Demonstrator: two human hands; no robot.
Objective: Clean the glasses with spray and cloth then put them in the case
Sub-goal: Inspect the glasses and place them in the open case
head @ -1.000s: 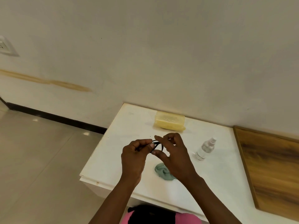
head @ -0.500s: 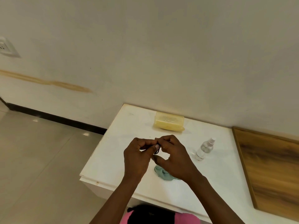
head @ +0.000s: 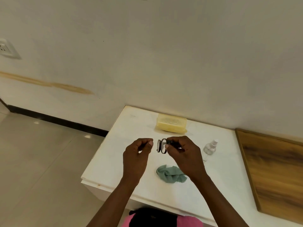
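Glasses (head: 161, 146) with a dark frame are up in the air over the white table (head: 114, 149), pinched by the fingers and thumb of the right hand (head: 183, 153), while the left hand (head: 136, 154) is just beside them with its fingers curled, and I cannot tell if it holds anything. A green cloth (head: 170, 174) lies bunched on the table under the right wrist, partly hidden by it. A yellow case (head: 171, 125) sits shut at the back by the wall, a small clear spray bottle (head: 210, 147) stands to the right of the hands, and a wooden board (head: 275, 169) lies at the right edge.
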